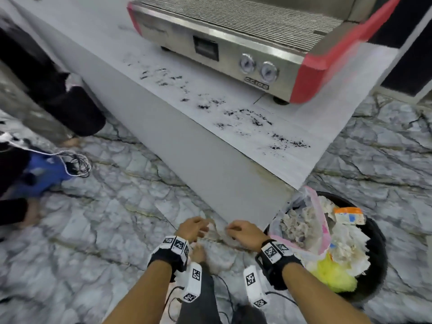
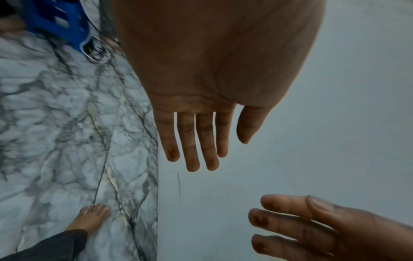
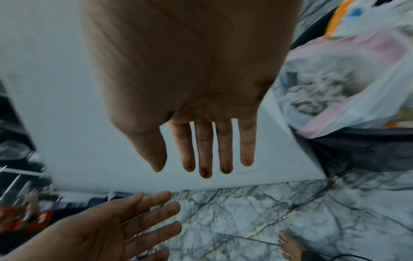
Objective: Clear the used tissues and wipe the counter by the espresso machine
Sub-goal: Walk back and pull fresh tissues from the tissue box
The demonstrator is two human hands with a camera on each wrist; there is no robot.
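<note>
My left hand (image 1: 195,228) and right hand (image 1: 240,231) hang side by side low in front of the grey counter's side panel (image 1: 187,148), both empty. The left hand (image 2: 196,141) shows straight fingers, and so does the right hand (image 3: 208,146). Dark coffee grounds (image 1: 236,115) lie scattered over the counter top (image 1: 304,160) in front of the steel and red espresso machine (image 1: 245,40). A black bin (image 1: 371,265) at my right holds crumpled used tissues (image 1: 297,223) in a plastic bag (image 3: 348,91).
A yellow-green fluffy thing (image 1: 334,274) and an orange packet (image 1: 348,215) lie in the bin. The marble floor (image 1: 93,230) carries cables (image 1: 77,164) and a blue object (image 1: 44,174) at the left. Another person's dark-clothed legs (image 1: 58,94) stand far left. My bare foot (image 2: 91,219) is near the counter base.
</note>
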